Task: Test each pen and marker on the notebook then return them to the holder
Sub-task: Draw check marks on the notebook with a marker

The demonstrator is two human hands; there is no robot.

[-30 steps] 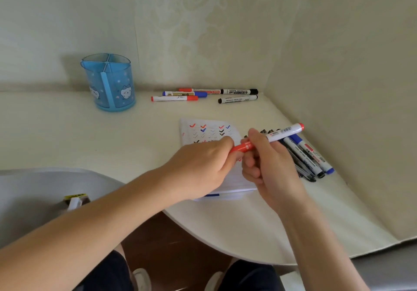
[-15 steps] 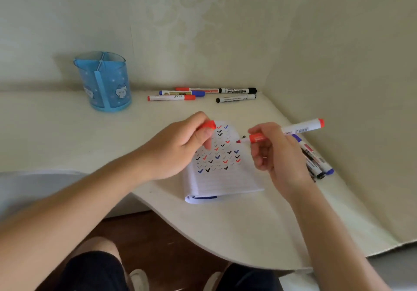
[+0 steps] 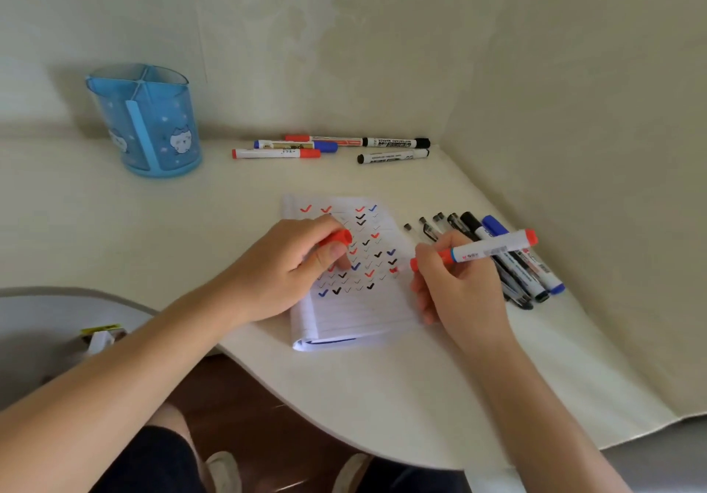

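The right hand (image 3: 459, 286) grips a white-barrelled red marker (image 3: 493, 249) in a writing hold, fingers curled round its red collar. The uncapped tip points left and down at a red tick on the small lined paper notebook (image 3: 355, 316); whether it touches the page is unclear. The left hand (image 3: 283, 267) is apart from the right, with rows of red, blue and black ticks between them. It pinches the red plastic cap (image 3: 338, 238) between thumb and fingers and rests on the notebook's left side. Just behind the right hand, a cluster of black pens and black and blue markers (image 3: 493, 224) lies on the cream table (image 3: 421, 397), partly hidden. Well beyond the left hand and to its left, a translucent blue plastic holder (image 3: 147, 121) printed with cat faces stands upright. Beyond both hands, five capped whiteboard markers (image 3: 279, 153) lie by the wall.
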